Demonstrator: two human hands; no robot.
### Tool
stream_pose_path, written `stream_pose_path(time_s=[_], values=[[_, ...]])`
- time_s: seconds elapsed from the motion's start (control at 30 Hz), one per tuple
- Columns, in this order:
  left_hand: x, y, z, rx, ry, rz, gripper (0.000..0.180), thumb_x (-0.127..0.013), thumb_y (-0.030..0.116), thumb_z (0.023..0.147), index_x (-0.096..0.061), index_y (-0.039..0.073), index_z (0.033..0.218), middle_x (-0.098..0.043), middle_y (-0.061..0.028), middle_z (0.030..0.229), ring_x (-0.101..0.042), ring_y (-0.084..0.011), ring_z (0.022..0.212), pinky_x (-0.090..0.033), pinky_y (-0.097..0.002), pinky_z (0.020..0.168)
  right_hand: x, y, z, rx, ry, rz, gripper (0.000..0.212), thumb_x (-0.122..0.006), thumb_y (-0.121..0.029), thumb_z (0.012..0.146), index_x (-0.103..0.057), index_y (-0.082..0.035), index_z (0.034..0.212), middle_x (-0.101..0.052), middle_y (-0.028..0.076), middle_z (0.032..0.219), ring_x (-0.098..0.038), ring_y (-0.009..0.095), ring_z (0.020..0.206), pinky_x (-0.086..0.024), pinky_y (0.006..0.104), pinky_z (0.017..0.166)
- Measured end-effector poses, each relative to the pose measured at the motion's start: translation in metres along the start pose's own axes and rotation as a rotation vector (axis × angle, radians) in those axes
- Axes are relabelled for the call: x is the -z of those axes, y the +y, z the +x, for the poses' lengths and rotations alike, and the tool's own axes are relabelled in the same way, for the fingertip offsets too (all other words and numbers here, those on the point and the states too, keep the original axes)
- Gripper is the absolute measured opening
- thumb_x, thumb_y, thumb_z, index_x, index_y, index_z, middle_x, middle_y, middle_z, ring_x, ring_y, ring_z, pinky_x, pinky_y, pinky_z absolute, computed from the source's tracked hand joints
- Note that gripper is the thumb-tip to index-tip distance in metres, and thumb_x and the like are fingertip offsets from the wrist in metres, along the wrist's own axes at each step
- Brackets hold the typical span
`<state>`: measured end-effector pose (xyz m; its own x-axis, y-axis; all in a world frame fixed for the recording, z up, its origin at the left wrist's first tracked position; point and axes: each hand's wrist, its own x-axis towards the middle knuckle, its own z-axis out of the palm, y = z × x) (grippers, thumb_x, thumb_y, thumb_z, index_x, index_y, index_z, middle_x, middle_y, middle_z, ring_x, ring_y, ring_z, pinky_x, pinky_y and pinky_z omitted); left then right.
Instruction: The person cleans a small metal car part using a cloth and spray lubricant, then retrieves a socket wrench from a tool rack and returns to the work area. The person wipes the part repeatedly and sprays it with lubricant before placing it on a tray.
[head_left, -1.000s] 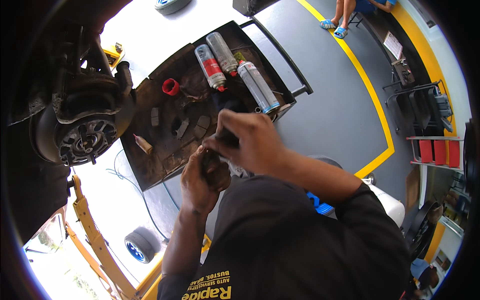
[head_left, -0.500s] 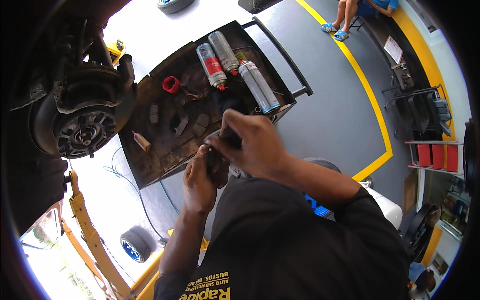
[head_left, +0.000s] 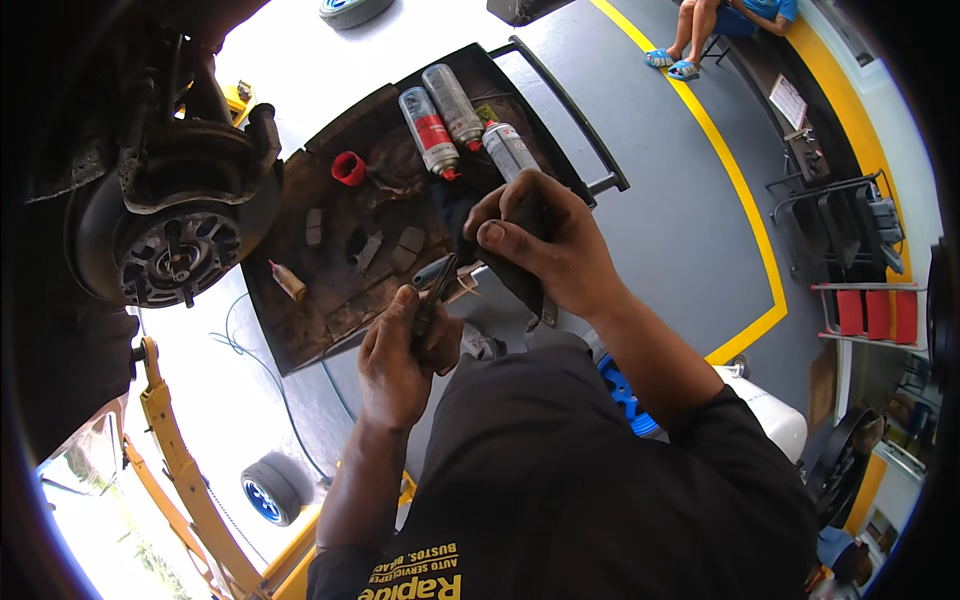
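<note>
My left hand [head_left: 400,350] is closed round a dark, thin-edged brake pad [head_left: 437,285], its thumb lying along the side. To the right and a little higher, my right hand [head_left: 565,245] pinches a dark flat strip [head_left: 512,278] that hangs down between the two hands; its material is hard to tell. The hands are apart. Beyond them lies a dirty black metal tray [head_left: 300,345] on which two loose brake pads, one on the left [head_left: 315,226] and one in the middle [head_left: 408,249], rest.
Spray cans [head_left: 430,135], a red ring-shaped cap [head_left: 347,168] and a small tube [head_left: 288,281] lie on the tray. A wheel hub with brake disc [head_left: 180,255] hangs at the left. A yellow lift arm [head_left: 175,440] and a wheel [head_left: 270,493] stand lower left. A person [head_left: 700,20] sits far right.
My right hand has moved away from the left, up and to the right, carrying the dark strip. The brake pad in my left hand now shows more plainly.
</note>
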<state>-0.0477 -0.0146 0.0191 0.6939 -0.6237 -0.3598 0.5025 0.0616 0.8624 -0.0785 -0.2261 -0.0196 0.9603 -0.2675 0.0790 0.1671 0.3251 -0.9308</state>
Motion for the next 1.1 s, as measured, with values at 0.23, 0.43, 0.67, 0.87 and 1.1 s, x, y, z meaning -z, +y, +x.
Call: stream_pose_path(time_s=[0.23, 0.43, 0.67, 0.87, 1.1], values=[[-0.004, -0.003, 0.003, -0.038, 0.007, 0.196, 0.046, -0.036, 0.039, 0.117, -0.057, 0.003, 0.098, -0.049, -0.0013, 0.074, -0.041, -0.0102, 0.063, -0.036, -0.0278, 0.06, -0.003, -0.013, -0.009, -0.044, -0.05, -0.407, 0.029, -0.087, -0.012, 0.09, -0.059, -0.007, 0.09, -0.076, 0.004, 0.086, -0.068, 0.006, 0.079, -0.054, 0.0242, 0.072], [-0.01, -0.006, -0.003, -0.109, -0.028, 0.36, 0.036, -0.05, 0.026, 0.115, -0.062, -0.004, 0.13, -0.061, -0.0005, 0.089, -0.051, -0.0078, 0.076, -0.043, -0.024, 0.072, 0.006, -0.019, 0.002, 0.049, -0.114, -0.514, 0.031, -0.09, -0.015, 0.087, -0.06, -0.006, 0.089, -0.072, 0.003, 0.077, -0.065, 0.006, 0.071, -0.051, 0.0257, 0.064], [-0.003, -0.005, -0.002, -0.112, 0.083, 0.466, 0.054, -0.062, 0.033, 0.109, -0.058, -0.006, 0.147, -0.064, -0.0029, 0.09, -0.058, -0.0099, 0.079, -0.044, -0.024, 0.071, -0.009, -0.014, 0.001, 0.314, -0.096, -0.724, 0.03, -0.091, -0.016, 0.084, -0.064, -0.006, 0.089, -0.07, 0.01, 0.075, -0.068, 0.014, 0.067, -0.052, 0.0313, 0.062], [-0.001, -0.011, -0.003, -0.068, 0.118, 0.33, 0.056, -0.064, 0.034, 0.109, -0.058, -0.007, 0.146, -0.062, -0.0029, 0.089, -0.057, -0.0102, 0.08, -0.045, -0.0259, 0.072, -0.014, -0.001, 0.006, 0.411, -0.028, -0.699, 0.033, -0.091, -0.014, 0.085, -0.059, -0.003, 0.083, -0.067, 0.011, 0.067, -0.067, 0.016, 0.056, -0.049, 0.0316, 0.053], [0.007, -0.013, -0.005, -0.032, 0.104, 0.111, 0.05, -0.054, 0.033, 0.113, -0.059, -0.007, 0.143, -0.055, -0.0002, 0.084, -0.05, -0.0093, 0.075, -0.046, -0.0283, 0.072, -0.019, 0.007, 0.002, 0.387, -0.049, -0.728, 0.035, -0.09, -0.017, 0.087, -0.058, -0.004, 0.082, -0.065, 0.012, 0.067, -0.066, 0.023, 0.056, -0.049, 0.0339, 0.054]])
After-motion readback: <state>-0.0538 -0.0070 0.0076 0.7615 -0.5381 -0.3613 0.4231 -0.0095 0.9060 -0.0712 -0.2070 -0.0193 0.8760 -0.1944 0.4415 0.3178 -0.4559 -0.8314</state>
